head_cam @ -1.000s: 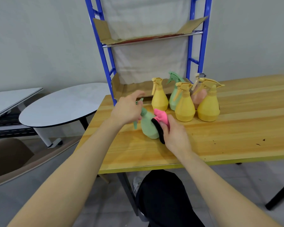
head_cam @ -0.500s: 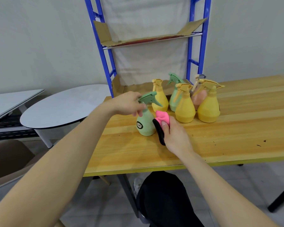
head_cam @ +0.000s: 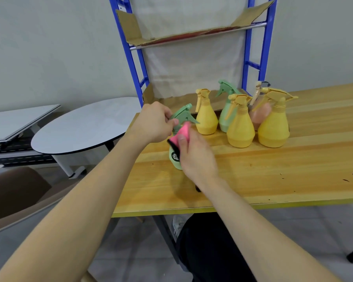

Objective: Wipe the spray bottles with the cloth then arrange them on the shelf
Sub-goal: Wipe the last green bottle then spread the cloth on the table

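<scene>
Bottle: green spray bottle (head_cam: 174,158), centre-left of frame, seems to stand upright on wooden table (head_cam: 273,171), pulled clear of the other bottles, probably so the cloth can get round it.
Left hand (head_cam: 153,124): fingers curled round the trigger head and neck. Reads as a steadying hold against tipping or spinning.
Right hand (head_cam: 196,154): thumb and fingers pinch pink cloth (head_cam: 181,133) against the bottle's shoulder, hiding most of the body.
Cluster: yellow bottles (head_cam: 240,129), second green bottle (head_cam: 224,119) and pink bottle (head_cam: 261,115), packed close at centre-right, just beside the held nozzle.
Shelf (head_cam: 139,64): blue frame behind the table. Cardboard-lined lower level sits right behind the cluster, upper level at frame top.
Edges: table's left edge near the bottle, front edge further off.
Room: bare tabletop at right and lower right.
</scene>
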`<state>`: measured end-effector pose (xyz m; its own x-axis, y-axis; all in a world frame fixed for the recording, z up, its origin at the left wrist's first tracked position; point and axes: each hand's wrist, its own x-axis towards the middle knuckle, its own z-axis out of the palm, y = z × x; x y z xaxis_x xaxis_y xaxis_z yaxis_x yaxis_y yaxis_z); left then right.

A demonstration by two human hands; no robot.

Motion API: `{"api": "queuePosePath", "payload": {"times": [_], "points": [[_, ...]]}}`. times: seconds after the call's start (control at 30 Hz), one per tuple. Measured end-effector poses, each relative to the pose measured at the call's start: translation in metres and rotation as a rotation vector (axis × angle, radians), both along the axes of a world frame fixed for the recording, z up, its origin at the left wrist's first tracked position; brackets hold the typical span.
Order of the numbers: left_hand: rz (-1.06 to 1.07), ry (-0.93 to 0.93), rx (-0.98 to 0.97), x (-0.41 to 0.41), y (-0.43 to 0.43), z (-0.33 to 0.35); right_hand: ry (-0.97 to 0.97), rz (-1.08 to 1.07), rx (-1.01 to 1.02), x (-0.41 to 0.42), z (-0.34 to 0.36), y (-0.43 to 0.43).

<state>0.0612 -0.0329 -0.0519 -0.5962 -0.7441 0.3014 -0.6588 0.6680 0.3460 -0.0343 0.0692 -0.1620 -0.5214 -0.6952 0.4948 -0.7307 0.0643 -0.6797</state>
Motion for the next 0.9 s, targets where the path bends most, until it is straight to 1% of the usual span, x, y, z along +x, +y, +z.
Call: {"api": "queuePosePath", "payload": {"times": [0.1, 0.2, 0.3, 0.37, 0.4, 0.43, 0.47, 0.5, 0.57, 0.6, 0.67, 0.77, 0.8, 0.9], "points": [[0.076, 0.057, 0.001, 0.017, -0.003, -0.004, 0.045, 0.067, 0.040, 0.020, -0.018, -0.016], [0.152, 0.192, 0.068, 0.042, -0.009, -0.012, -0.065, 0.121, 0.104, 0.010, -0.034, -0.021], [0.220, 0.343, 0.123, 0.069, -0.013, -0.023, -0.117, 0.115, 0.249, -0.004, -0.046, -0.019], [0.233, 0.467, 0.194, 0.081, -0.011, -0.032, -0.174, 0.063, 0.235, -0.009, -0.040, -0.021], [0.232, 0.531, 0.246, 0.085, -0.010, -0.038, -0.203, 0.026, 0.188, -0.009, -0.030, -0.022], [0.227, 0.583, 0.301, 0.087, -0.007, -0.045, -0.192, 0.007, 0.120, -0.005, -0.018, -0.023], [0.215, 0.619, 0.345, 0.088, -0.004, -0.051, -0.125, 0.032, 0.058, 0.000, -0.008, -0.026], [0.194, 0.646, 0.376, 0.087, -0.001, -0.058, -0.003, 0.085, 0.031, 0.007, -0.001, -0.027], [0.160, 0.678, 0.406, 0.084, 0.004, -0.068, 0.280, 0.144, 0.070, 0.017, -0.003, -0.027], [0.153, 0.690, 0.414, 0.083, 0.005, -0.072, 0.365, 0.130, 0.087, 0.018, -0.007, -0.026], [0.139, 0.712, 0.421, 0.082, 0.008, -0.076, 0.391, 0.109, 0.075, 0.013, -0.013, -0.023], [0.128, 0.717, 0.403, 0.079, 0.011, -0.077, 0.275, 0.106, 0.109, 0.002, -0.012, -0.021], [0.124, 0.715, 0.398, 0.079, 0.012, -0.077, 0.190, 0.107, 0.130, -0.002, -0.012, -0.021], [0.095, 0.713, 0.389, 0.083, 0.014, -0.080, -0.187, 0.134, 0.239, -0.022, -0.005, -0.015]]}}
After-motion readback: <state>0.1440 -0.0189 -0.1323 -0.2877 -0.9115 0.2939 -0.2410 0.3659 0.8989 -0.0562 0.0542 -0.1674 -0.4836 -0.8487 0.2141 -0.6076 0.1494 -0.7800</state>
